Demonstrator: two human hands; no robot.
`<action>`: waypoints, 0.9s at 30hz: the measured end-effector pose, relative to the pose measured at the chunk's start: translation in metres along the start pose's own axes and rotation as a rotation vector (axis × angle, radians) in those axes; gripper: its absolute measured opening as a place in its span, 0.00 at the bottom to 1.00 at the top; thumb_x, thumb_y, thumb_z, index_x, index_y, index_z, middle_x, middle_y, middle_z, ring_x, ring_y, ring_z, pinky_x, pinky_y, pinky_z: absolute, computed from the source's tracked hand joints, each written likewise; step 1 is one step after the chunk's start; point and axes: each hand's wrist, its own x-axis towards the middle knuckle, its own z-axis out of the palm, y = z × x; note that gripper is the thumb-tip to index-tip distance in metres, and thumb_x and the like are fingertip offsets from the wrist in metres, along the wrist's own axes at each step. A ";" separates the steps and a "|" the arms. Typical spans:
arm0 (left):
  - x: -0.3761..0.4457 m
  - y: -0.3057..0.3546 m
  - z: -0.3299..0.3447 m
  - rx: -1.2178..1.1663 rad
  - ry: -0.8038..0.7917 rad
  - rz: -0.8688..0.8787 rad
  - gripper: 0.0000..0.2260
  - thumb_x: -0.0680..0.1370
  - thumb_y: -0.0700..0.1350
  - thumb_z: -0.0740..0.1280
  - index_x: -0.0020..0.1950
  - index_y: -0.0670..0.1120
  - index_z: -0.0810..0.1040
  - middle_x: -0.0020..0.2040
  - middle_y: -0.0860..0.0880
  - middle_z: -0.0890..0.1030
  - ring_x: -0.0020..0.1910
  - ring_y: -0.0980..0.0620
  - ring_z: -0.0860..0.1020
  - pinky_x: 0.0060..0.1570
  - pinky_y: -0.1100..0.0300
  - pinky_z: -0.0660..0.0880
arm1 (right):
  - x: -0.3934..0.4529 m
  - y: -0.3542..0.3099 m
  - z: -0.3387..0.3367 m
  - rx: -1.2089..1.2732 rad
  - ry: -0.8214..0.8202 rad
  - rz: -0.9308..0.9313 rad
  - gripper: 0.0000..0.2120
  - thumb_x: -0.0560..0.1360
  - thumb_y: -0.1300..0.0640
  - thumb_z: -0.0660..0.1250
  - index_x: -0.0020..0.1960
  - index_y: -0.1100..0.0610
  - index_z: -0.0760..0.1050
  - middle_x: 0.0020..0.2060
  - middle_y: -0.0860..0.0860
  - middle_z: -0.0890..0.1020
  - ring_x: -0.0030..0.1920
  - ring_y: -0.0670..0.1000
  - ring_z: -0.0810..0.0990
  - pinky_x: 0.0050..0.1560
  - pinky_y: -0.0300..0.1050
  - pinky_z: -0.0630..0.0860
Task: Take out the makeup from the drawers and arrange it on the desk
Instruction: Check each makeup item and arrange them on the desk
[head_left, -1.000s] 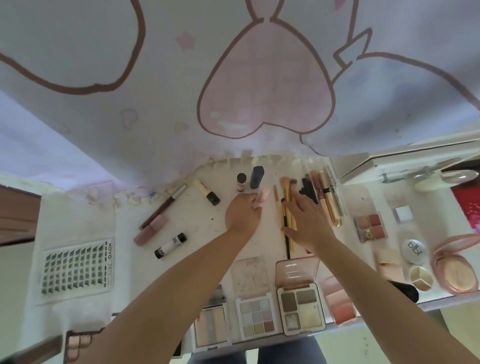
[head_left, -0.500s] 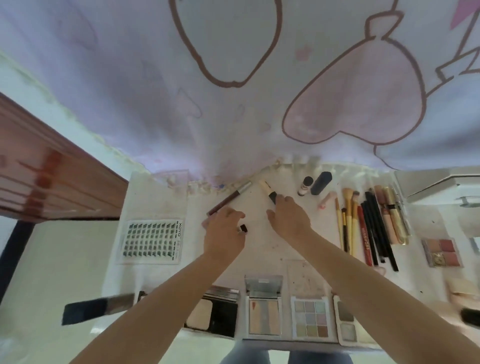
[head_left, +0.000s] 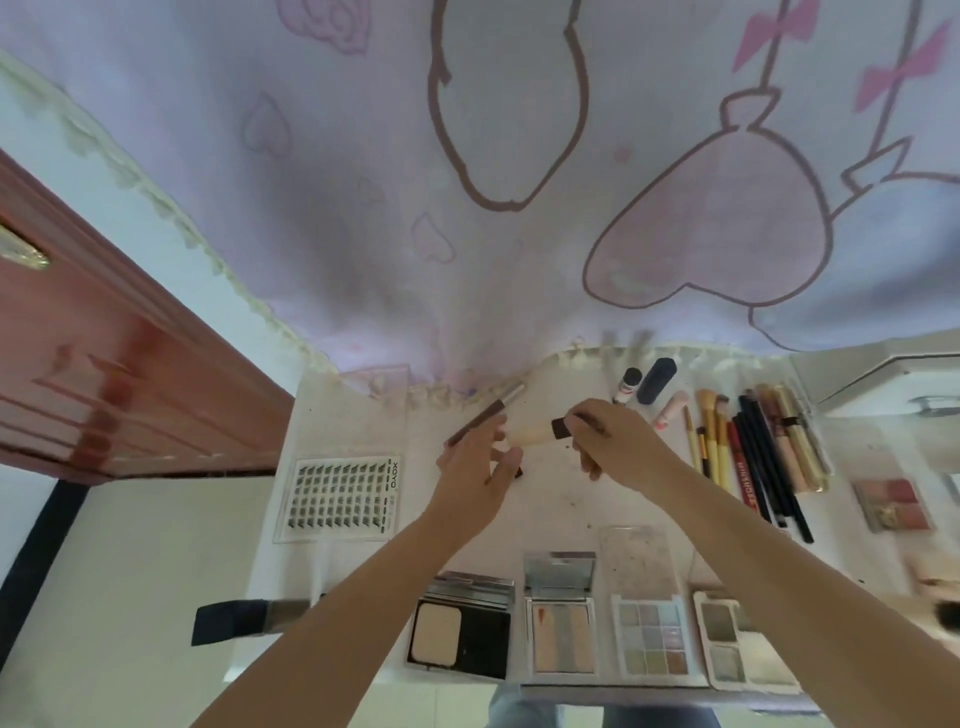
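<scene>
At frame centre, the right hand (head_left: 613, 441) pinches a cream tube (head_left: 535, 432) by its dark cap. The left hand (head_left: 480, 467) hovers spread beneath. The tube looks light, rigid and slick, so the cap end seems the surest hold.

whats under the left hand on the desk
A small dark end pokes out beside the left hand, resting on the desk. The hand covers the rest of it, so I cannot tell what it is.

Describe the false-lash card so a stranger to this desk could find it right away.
Start at the white desk and go to its left end, near the reddish wooden door. The false-lash card lies flat there, left of both hands and apart from the row of open palettes at the front edge. It alone is a clear sheet with a grid of small dark lashes.
</scene>
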 end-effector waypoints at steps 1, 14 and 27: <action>-0.003 0.011 0.003 -0.128 -0.042 0.033 0.10 0.80 0.42 0.55 0.58 0.54 0.67 0.43 0.54 0.72 0.37 0.60 0.72 0.41 0.64 0.71 | -0.011 -0.006 -0.007 0.063 0.013 0.009 0.09 0.78 0.57 0.56 0.41 0.55 0.71 0.27 0.49 0.74 0.22 0.41 0.73 0.26 0.32 0.71; 0.009 0.160 -0.014 -0.453 0.365 0.261 0.14 0.80 0.44 0.53 0.34 0.51 0.62 0.30 0.53 0.62 0.26 0.60 0.64 0.26 0.71 0.63 | -0.070 -0.073 -0.084 0.336 0.392 0.023 0.23 0.76 0.44 0.54 0.38 0.62 0.72 0.21 0.53 0.70 0.14 0.44 0.63 0.17 0.33 0.62; 0.010 0.195 -0.035 -0.272 0.373 0.459 0.16 0.80 0.39 0.51 0.33 0.51 0.62 0.29 0.53 0.63 0.27 0.58 0.65 0.28 0.69 0.63 | -0.094 -0.082 -0.096 0.449 0.577 -0.177 0.24 0.79 0.51 0.54 0.24 0.55 0.61 0.13 0.46 0.60 0.13 0.43 0.61 0.17 0.30 0.59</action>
